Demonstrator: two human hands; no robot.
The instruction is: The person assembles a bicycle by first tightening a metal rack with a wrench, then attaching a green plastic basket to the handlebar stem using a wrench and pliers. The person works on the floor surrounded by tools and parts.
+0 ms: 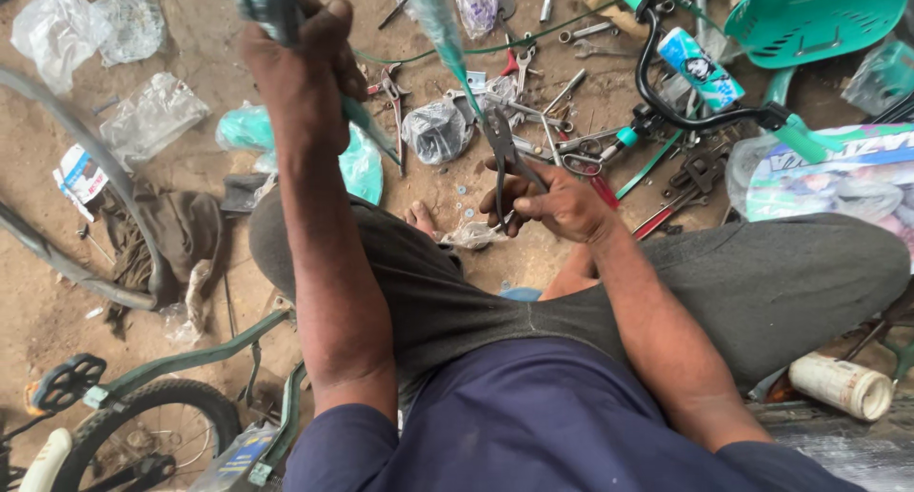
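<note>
bare dirt floor [48, 311]; scattered spanners [590, 30], crumpled plastic bags [152, 116], dark rag [176, 230], loose tyre [71, 216]

Clear plastic bags [71, 25]: two crumpled ones at the top left of the dirt floor, a third [152, 116] just below them.
Small carton [79, 176]: white with red and blue print, lying left beside the tyre.
Teal bags [357, 163]: bunched plastic near the raised arm.
Printed wrap [700, 68]: teal and white sleeve on the black handlebar — top right.
Large printed bag [838, 173]: clear, with teal, white and pink print — right edge.
White canister [843, 385]: cylinder lying lower right.
</note>
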